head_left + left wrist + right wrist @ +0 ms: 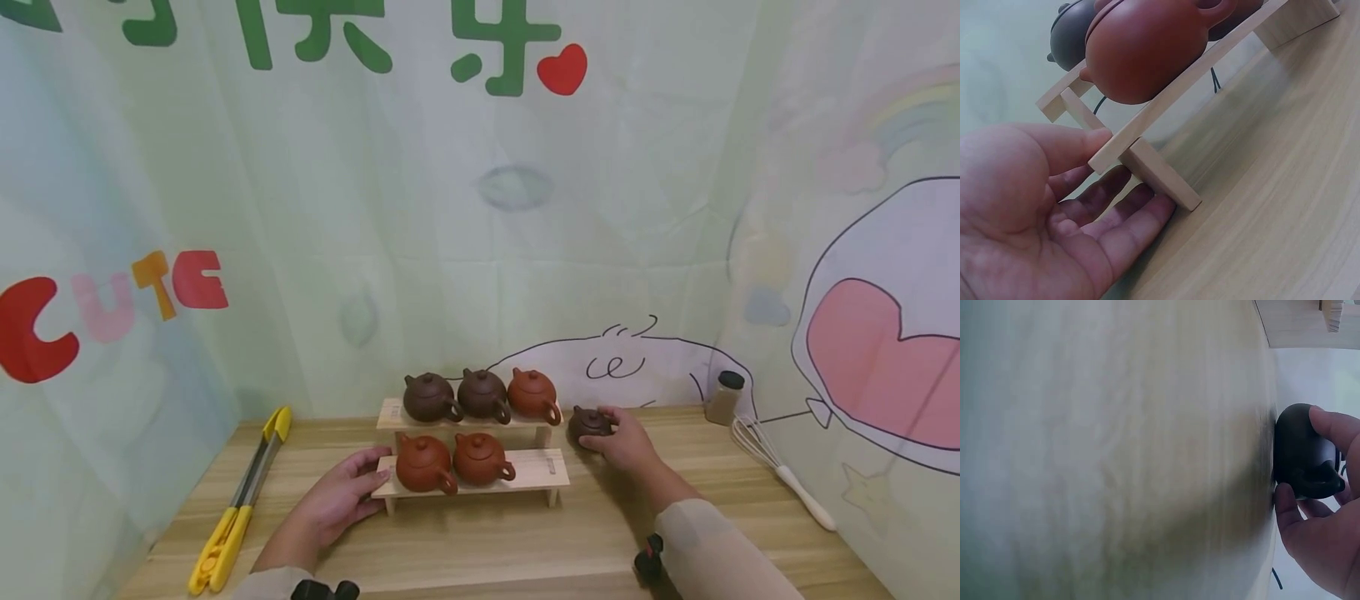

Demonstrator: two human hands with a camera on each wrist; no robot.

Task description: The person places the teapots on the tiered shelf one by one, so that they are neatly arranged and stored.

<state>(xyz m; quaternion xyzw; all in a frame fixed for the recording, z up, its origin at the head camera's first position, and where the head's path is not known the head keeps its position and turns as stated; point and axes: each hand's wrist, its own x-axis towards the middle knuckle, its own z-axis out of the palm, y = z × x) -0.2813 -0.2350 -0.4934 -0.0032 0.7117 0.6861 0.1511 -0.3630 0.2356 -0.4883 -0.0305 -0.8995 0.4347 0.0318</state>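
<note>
My right hand (626,446) grips a small dark brown teapot (587,423) just right of the stand. In the right wrist view that teapot (1300,447) is at the tabletop, thumb and fingers around its body near the handle. My left hand (341,496) holds the left end of the two-step wooden stand (536,468). The left wrist view shows the thumb at the board's end and the fingers beneath, by the leg (1160,175). Two reddish teapots (423,462) sit on the lower step. The upper step bears two dark teapots (429,397) and one reddish teapot (532,393).
Yellow-handled tongs (240,500) lie at the left of the wooden table (480,554). On the right are a white-handled whisk (783,475) and a black-capped jar (724,398). A printed curtain (375,167) hangs behind the table.
</note>
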